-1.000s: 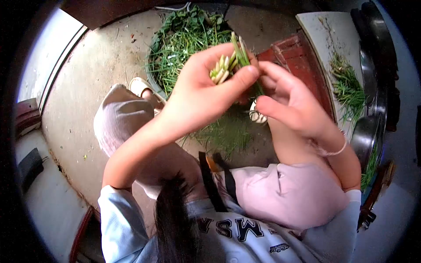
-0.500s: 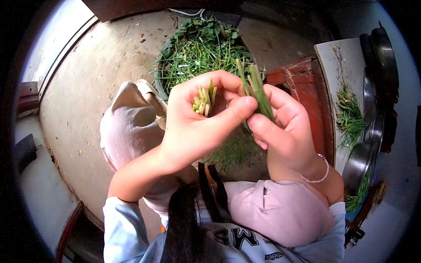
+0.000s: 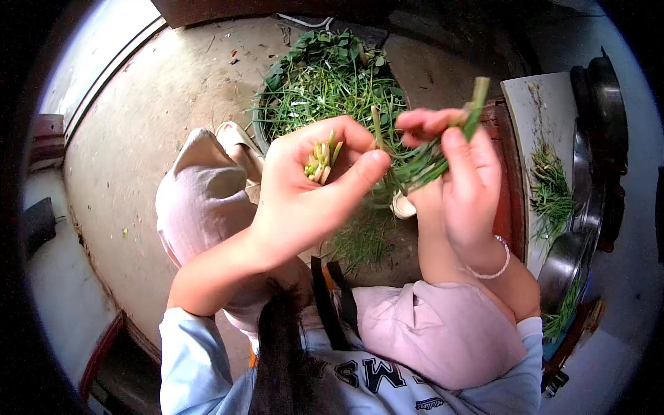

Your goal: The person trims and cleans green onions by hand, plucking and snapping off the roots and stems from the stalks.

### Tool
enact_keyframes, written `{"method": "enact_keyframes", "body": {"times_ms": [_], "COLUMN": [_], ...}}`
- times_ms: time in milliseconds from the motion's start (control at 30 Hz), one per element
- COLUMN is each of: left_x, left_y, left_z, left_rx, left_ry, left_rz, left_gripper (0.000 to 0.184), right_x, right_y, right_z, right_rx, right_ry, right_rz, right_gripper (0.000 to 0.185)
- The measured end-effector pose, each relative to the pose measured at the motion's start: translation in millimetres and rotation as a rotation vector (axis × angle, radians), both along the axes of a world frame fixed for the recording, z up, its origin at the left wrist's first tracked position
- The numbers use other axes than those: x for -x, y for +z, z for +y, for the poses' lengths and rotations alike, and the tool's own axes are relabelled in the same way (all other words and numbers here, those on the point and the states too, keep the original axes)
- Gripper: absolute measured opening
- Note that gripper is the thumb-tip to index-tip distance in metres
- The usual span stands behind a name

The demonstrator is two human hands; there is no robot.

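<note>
My left hand (image 3: 304,200) is closed round a bunch of green stems (image 3: 321,160), their pale cut ends poking out above the curled fingers. Between its thumb and forefinger rises another thin stalk (image 3: 377,124). To the right, my right hand (image 3: 474,183) pinches a leafy green stalk (image 3: 477,104) between thumb and fingers; the fingertips and leaves are smeared by motion. Green leaves (image 3: 422,166) trail from it into the gap between the two hands. Which plant this is, I cannot tell.
Beyond my hands stands a round tub (image 3: 259,121) heaped with loose greens. Grass-like greens (image 3: 360,238) lie on the floor between my legs. At right are a white board (image 3: 515,104) with a bunch of greens (image 3: 550,183), and metal pans (image 3: 564,263).
My right hand has moved up and right, away from my left hand, drawing a leafy stalk with it. My left hand stays almost in place with its bunch.
</note>
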State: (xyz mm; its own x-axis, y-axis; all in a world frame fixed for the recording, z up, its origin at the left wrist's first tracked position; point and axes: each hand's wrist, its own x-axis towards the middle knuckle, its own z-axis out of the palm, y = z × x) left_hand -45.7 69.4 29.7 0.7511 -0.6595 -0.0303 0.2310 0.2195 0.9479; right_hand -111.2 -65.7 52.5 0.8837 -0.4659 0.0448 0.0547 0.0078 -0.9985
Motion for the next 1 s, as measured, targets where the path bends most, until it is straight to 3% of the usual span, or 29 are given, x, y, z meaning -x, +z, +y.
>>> {"method": "enact_keyframes", "body": {"times_ms": [233,500,567,633,733,867,933,1000], "left_x": [-2,-3,-2,0,1,-5,-6,-10], "left_y": [-1,-1,2,3,2,1,-4,-4], "left_z": [0,-7,-6,-7,-7,-7,-11,-13], "left_rx": [-0.046,0.048,0.052,0.058,0.070,-0.039,-0.107,-0.131], "left_ry": [-0.093,-0.013,-0.023,-0.039,-0.063,0.020,0.193,0.233], "left_rz": [-0.004,0.020,0.028,0.039,-0.031,-0.167,-0.486,-0.523], "left_gripper": [0.009,0.010,0.010,0.010,0.011,0.010,0.007,0.006], "right_x": [1,3,13,10,11,9,9,10], "right_y": [20,21,25,17,10,17,19,18], "right_z": [-11,-35,-31,-17,-7,-1,-1,-1], "right_rx": [0.213,0.125,0.197,0.255,0.106,0.025,-0.020,-0.003], "right_ry": [-0.063,-0.250,-0.011,0.177,0.317,0.298,0.286,0.295], "right_rz": [0.027,-0.185,0.059,0.062,0.139,0.271,0.297,0.304], "right_gripper": [0.011,0.014,0.014,0.010,0.017,0.012,0.010,0.009]}}
